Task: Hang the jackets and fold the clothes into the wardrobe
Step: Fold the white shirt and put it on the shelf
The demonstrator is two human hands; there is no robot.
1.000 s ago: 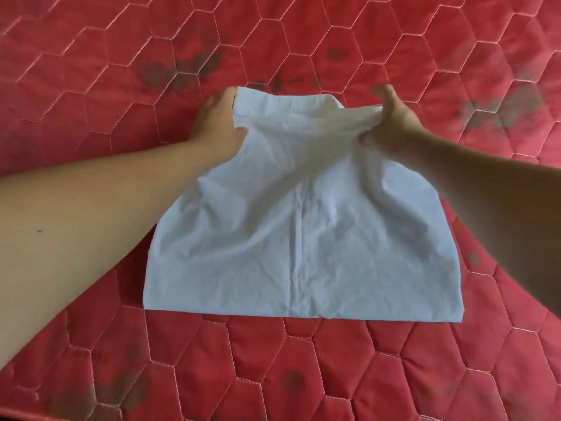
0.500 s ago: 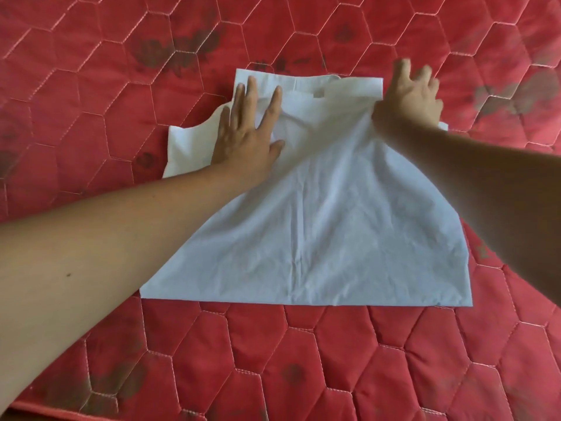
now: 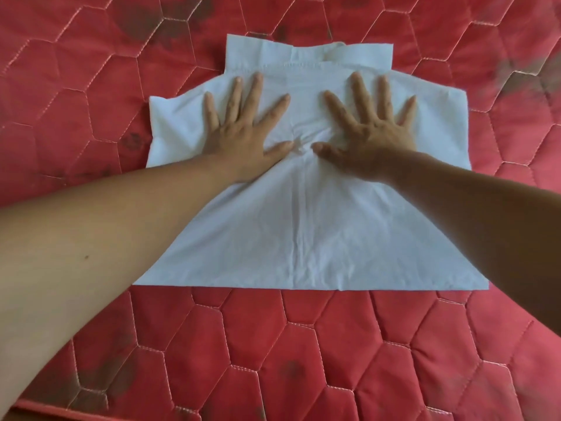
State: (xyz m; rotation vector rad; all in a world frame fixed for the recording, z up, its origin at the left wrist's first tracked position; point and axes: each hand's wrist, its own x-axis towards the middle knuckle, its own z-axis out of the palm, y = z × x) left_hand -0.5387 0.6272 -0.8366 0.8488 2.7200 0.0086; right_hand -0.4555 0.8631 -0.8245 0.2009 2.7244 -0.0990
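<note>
Garment of thin, creased white woven fabric (image 3: 303,232) is laid flat near the middle of a red quilted mattress (image 3: 303,344), folded into a shape that widens toward its straight near hem. A narrower rectangular band (image 3: 306,54) is seen at the far end, with a short line of stitching below it; no writing on it can be made out. A vertical seam (image 3: 299,226) is run down the centre of the cloth. The left hand (image 3: 243,138) and the right hand (image 3: 370,141) are pressed palm-down on the upper part, side by side, fingers straight and spread, nothing grasped; a small pucker of cloth (image 3: 300,147) is gathered between the two thumb tips. The mattress is stitched in pale hexagons and marked with dark blotches (image 3: 291,370). A second earlier the far edge was bunched in both fists; half a second earlier only the left palm was flattened on the cloth, while the right was curled at the far right edge. The shoulders have since been spread wider.
</note>
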